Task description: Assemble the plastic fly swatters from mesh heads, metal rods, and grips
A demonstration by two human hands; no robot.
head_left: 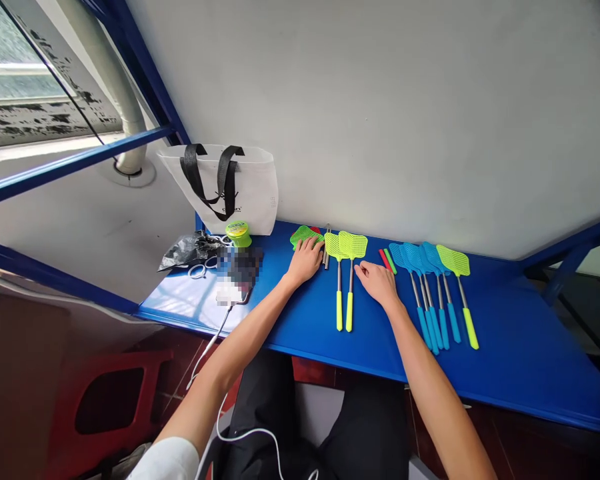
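Observation:
My left hand (306, 260) lies with its fingers apart at the front of a green mesh swatter head (304, 235), beside thin metal rods (327, 247). To its right, two yellow-green swatters (353, 245) lie side by side, handles toward me. My right hand (377, 281) rests on the table just right of them, its fingers curled; whether they hold anything is hidden. Behind it are a red handle (385, 260) and a green handle (391, 261). Farther right lie several blue swatters (414, 257) and one yellow-green swatter (453, 260).
On the blue table (510, 340), a white bag (255, 193) with black straps stands at the back left. Near it are a green tub (239, 233), a black plastic bag (187, 250), scissors (197, 271) and a white cable (213, 343). Blue frame bars flank the table.

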